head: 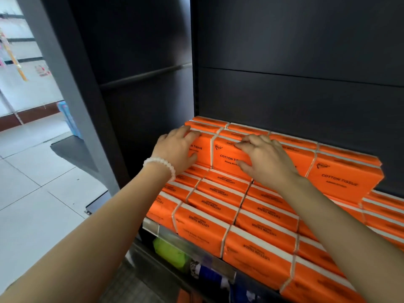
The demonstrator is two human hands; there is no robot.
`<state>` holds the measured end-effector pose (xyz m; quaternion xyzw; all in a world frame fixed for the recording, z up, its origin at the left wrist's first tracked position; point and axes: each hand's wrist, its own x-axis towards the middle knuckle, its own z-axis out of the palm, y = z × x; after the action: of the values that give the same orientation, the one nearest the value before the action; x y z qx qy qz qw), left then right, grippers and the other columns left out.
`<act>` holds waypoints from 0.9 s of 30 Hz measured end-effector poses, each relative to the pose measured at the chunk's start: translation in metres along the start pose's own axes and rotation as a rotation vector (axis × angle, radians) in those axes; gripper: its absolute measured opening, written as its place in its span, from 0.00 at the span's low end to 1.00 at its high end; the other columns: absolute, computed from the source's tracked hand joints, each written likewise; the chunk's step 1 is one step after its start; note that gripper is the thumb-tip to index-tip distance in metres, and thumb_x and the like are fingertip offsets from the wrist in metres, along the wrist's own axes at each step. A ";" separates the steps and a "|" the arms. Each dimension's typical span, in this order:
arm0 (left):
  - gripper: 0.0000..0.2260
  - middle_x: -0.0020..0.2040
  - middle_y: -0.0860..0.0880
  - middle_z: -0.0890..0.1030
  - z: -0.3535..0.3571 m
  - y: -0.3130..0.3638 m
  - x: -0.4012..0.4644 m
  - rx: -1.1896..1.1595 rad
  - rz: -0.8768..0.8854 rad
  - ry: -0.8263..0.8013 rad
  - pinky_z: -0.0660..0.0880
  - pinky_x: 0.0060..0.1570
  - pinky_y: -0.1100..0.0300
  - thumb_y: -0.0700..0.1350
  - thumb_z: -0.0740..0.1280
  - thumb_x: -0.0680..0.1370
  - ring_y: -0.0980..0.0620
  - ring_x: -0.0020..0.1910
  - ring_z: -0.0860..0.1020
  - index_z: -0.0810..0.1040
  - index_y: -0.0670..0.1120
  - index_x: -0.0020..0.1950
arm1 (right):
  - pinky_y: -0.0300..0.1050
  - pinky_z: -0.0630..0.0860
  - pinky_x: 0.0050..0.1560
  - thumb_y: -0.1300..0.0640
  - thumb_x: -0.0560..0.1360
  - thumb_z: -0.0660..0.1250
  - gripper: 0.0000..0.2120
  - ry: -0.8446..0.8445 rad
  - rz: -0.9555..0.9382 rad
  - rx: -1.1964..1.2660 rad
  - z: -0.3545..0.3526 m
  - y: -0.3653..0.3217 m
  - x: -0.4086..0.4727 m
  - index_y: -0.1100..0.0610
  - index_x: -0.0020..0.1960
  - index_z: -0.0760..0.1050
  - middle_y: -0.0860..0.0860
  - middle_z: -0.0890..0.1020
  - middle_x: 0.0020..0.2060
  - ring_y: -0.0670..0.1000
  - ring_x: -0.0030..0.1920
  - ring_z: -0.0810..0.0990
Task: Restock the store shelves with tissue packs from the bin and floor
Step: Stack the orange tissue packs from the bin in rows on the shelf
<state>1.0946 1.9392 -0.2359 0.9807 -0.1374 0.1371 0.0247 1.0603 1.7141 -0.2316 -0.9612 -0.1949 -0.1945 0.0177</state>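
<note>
Orange packs marked COTTON TISSUE fill the dark shelf [284, 101]. A lower layer of tissue packs [216, 204] lies flat, and an upper row of packs [343, 173] stands against the back panel. My left hand [177, 149], with a white bead bracelet on its wrist, grips the leftmost upper pack [203, 149] by its top and front. My right hand [264, 160] rests on the neighbouring upper pack [225, 158], fingers over its top edge and thumb on its front face.
The shelf's metal front rail [175, 235] runs below the packs, with a green item [168, 252] and blue-white goods on the level beneath. A grey upright [72, 106] stands at left. Beyond it are tiled floor [32, 182] and blue packages [65, 114].
</note>
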 end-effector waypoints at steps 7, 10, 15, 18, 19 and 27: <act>0.16 0.57 0.48 0.77 -0.007 0.028 -0.129 -0.094 -0.012 0.156 0.71 0.50 0.50 0.52 0.64 0.75 0.44 0.57 0.74 0.76 0.49 0.61 | 0.51 0.76 0.48 0.49 0.70 0.62 0.15 0.155 -0.104 0.161 -0.021 -0.063 -0.074 0.56 0.50 0.81 0.53 0.81 0.45 0.59 0.47 0.79; 0.15 0.50 0.47 0.79 0.008 0.029 -0.196 -0.151 -0.064 0.181 0.74 0.44 0.49 0.53 0.60 0.74 0.43 0.50 0.77 0.80 0.48 0.54 | 0.50 0.76 0.48 0.49 0.71 0.62 0.15 0.133 -0.142 0.247 -0.013 -0.096 -0.113 0.56 0.50 0.81 0.52 0.81 0.46 0.58 0.47 0.79; 0.12 0.52 0.46 0.78 0.039 0.013 -0.290 -0.192 -0.225 0.114 0.74 0.47 0.50 0.50 0.64 0.75 0.43 0.52 0.76 0.78 0.47 0.56 | 0.49 0.73 0.51 0.53 0.75 0.66 0.12 0.045 -0.220 0.325 0.021 -0.142 -0.160 0.56 0.56 0.79 0.51 0.80 0.50 0.55 0.52 0.77; 0.11 0.51 0.46 0.78 0.060 0.000 -0.344 -0.208 -0.379 0.081 0.74 0.48 0.48 0.49 0.66 0.75 0.43 0.52 0.76 0.78 0.46 0.54 | 0.51 0.76 0.47 0.53 0.73 0.67 0.12 -0.028 -0.254 0.366 0.050 -0.162 -0.179 0.57 0.54 0.79 0.52 0.80 0.48 0.56 0.50 0.78; 0.11 0.52 0.45 0.78 0.068 -0.005 -0.362 -0.220 -0.454 0.064 0.74 0.49 0.48 0.49 0.66 0.76 0.43 0.53 0.76 0.78 0.46 0.55 | 0.50 0.75 0.47 0.54 0.72 0.68 0.13 -0.070 -0.265 0.370 0.060 -0.169 -0.183 0.57 0.54 0.79 0.52 0.80 0.48 0.57 0.50 0.78; 0.15 0.60 0.46 0.75 0.129 -0.047 -0.409 -0.276 -0.809 -0.172 0.70 0.56 0.51 0.52 0.62 0.78 0.45 0.61 0.72 0.75 0.47 0.61 | 0.47 0.71 0.56 0.48 0.76 0.65 0.19 -0.391 -0.297 0.424 0.126 -0.217 -0.171 0.53 0.64 0.72 0.48 0.75 0.60 0.50 0.61 0.72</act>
<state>0.7628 2.0806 -0.4734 0.9508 0.2395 0.0146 0.1958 0.8785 1.8651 -0.4220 -0.9164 -0.3688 0.0383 0.1510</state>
